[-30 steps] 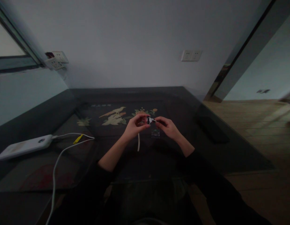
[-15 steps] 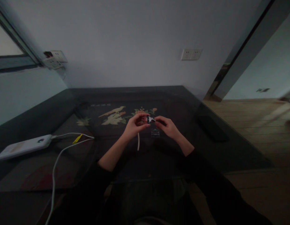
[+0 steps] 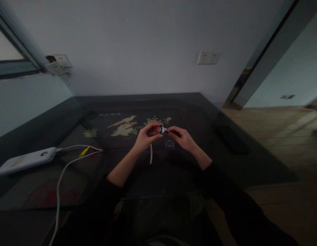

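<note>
Over the middle of the dark table, my left hand point(image 3: 147, 137) pinches a small silver metal piece point(image 3: 162, 130) between thumb and fingers. It has a wide body and a thin end pointing right; its exact kind is too small to make out. My right hand point(image 3: 182, 137) is closed on that thin end with thumb and forefinger. Just below, between the hands, a small clear plastic case point(image 3: 169, 145) lies on the table. A short white strip point(image 3: 151, 155) shows beneath my left hand; its upper end is hidden.
The dark tabletop point(image 3: 148, 181) has a bird and flower picture. A white power bank point(image 3: 26, 160) lies at the left, its white cable point(image 3: 59, 191) carrying a yellow tag point(image 3: 84, 151). A dark flat object point(image 3: 232, 139) lies at the right. Wall sockets point(image 3: 209, 58) are behind.
Both hands stay almost where they were, still on the metal piece, which looks very slightly turned. The whole view has shifted a little.
</note>
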### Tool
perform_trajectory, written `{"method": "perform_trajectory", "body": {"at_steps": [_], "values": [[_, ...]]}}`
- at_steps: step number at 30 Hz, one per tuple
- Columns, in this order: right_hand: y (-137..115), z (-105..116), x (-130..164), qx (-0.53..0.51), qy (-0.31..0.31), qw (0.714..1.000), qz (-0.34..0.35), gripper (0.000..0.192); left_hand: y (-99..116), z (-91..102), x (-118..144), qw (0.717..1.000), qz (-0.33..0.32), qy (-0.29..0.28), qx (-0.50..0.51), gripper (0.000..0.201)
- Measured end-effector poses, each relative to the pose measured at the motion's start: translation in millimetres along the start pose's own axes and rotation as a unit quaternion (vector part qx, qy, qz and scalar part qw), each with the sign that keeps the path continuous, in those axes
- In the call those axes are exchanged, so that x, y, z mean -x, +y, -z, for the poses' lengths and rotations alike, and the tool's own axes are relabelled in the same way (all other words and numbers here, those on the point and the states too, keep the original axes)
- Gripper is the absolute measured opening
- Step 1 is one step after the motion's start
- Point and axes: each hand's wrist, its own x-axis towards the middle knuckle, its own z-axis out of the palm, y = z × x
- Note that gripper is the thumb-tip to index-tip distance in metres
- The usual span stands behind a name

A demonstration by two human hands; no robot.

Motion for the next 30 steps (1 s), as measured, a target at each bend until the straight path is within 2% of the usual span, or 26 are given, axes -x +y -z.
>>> {"method": "perform_trajectory", "body": {"at_steps": [12, 30], "values": [[0.5, -2.1, 0.5, 0.047, 0.040, 0.998, 0.024, 0.021, -2.6, 0.5, 0.3, 1.000, -0.017, 0.014, 0.011, 0.042], [2.3, -6.8, 2.4, 0.059, 0.035, 0.997, 0.021, 0.022, -5.2, -1.2, 0.8, 0.999, -0.015, 0.030, 0.007, 0.043]]}}
